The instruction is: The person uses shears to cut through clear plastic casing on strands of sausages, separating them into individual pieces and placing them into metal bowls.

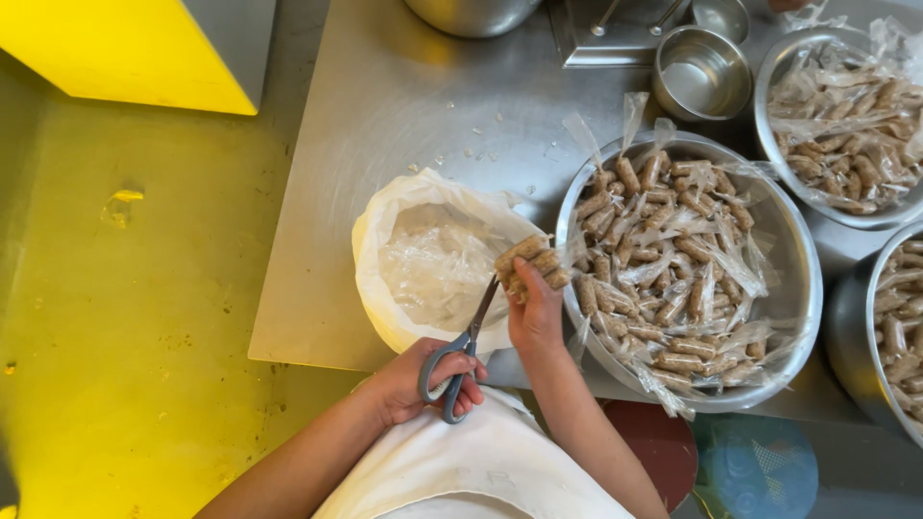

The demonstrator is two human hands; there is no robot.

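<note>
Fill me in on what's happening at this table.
A person is cutting at a bundle of wrapped brown rolls, held in the right hand, with grey-handled scissors in the left hand, above a white bag of clear wrapper scraps. A large steel bowl beside it is full of wrapped rolls.

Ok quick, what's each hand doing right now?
Left hand: closed on the grey-handled scissors.
Right hand: closed around a bundle of wrapped brown rolls.
</note>
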